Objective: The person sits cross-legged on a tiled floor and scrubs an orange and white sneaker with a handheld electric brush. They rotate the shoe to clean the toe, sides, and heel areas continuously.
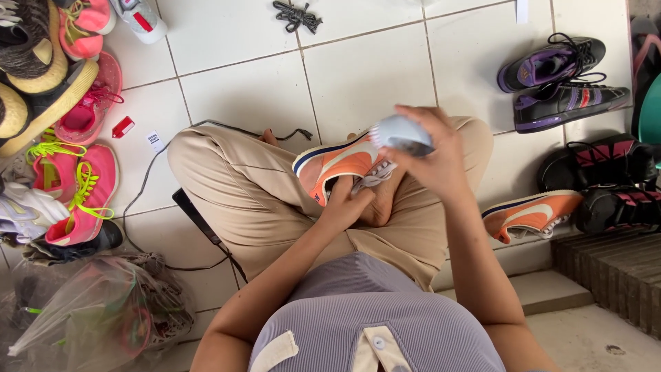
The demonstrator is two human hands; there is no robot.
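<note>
The orange sneaker (337,165) lay across the person's crossed legs, its long axis running left to right, toe toward the left. The left hand (344,207) pinched it from below, near the heel. The right hand (430,155), closed around a pale blue brush (403,134), hovered just above the shoe's heel end. A clear plastic bag (89,310) on the floor held jumbled footwear.

Orange sneaker (335,165) with white sole, tilted on its side over the lap; pale blue brush (401,134) against its heel end.
</note>
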